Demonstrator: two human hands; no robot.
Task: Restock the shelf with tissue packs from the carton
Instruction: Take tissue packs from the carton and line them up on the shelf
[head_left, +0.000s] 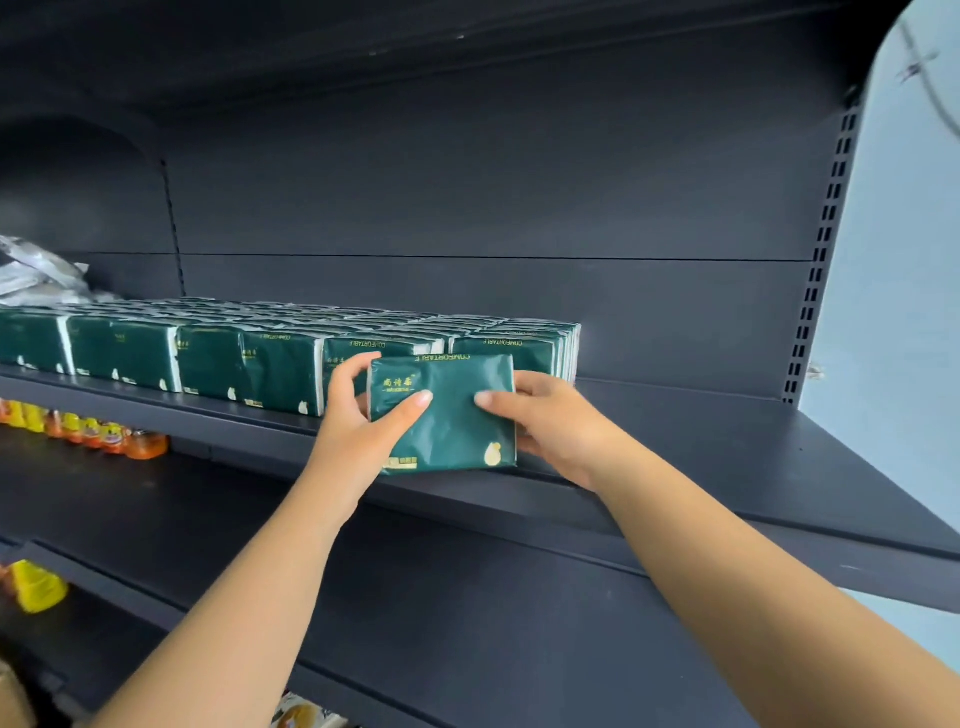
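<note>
Both hands, left (358, 415) and right (545, 421), gripped pack (447, 415) at shelf (727, 441) edge (row (260, 353) at 10 o'clock) | risk: loosened grip could tip pack off edge

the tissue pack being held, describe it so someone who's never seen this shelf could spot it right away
Find the dark shelf carrying a long row of green tissue packs. At the row's right end, near the shelf's front edge, one green tissue pack stands in front of the rest. It alone is held, the left hand and the right hand each taking a side, and its whole front face shows.
</note>
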